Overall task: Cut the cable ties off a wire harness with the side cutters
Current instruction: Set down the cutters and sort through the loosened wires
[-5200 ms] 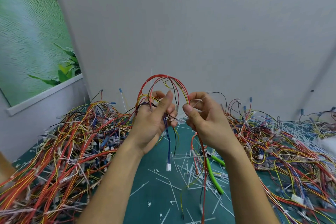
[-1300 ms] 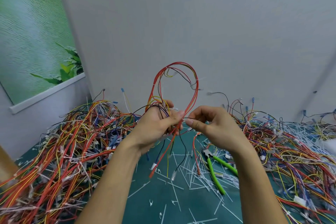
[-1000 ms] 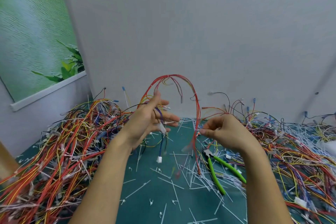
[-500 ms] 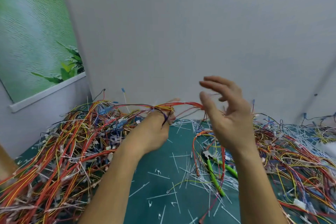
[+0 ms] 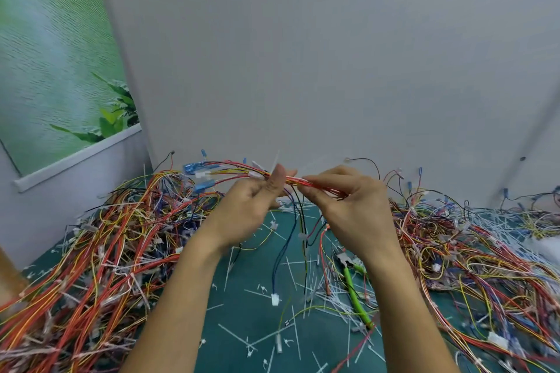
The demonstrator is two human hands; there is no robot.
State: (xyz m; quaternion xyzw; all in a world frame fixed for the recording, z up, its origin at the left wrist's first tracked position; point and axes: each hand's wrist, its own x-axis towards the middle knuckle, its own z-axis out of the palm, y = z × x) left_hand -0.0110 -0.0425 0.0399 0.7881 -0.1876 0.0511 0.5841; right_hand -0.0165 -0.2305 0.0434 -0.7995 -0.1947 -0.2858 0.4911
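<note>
Both hands are up in front of you, left hand [image 5: 248, 209] and right hand [image 5: 354, 209], with one wire harness [image 5: 230, 171] stretched level between them above the tabletop [image 5: 251, 312]. Your left fingers [image 5: 278, 180] are curled round the bundle, thumb upright against it. Your right fingers [image 5: 321, 183] pinch the red and orange strands just beside them. A few thinner leads hang down, one ending in a white plug [image 5: 275, 300] on the tabletop. A pale strip [image 5: 275, 160] stands up just behind your left thumb. It is probably the tail of a cable tie, though the blur makes that hard to call.

The side cutters [image 5: 354, 288], green-handled, lie on the tabletop below your right wrist, untouched, among the cut ties [image 5: 318, 285]. Heaps of wire [image 5: 100, 251] sit on either side.

This looks like the searching step: you are feeling along the bundle for the next tie, with no cut under way. The next move calls for your left hand to hold the harness alone while your right lets go and picks up the cutters. Then nip the tie only, keeping the blades clear of the strands.
</note>
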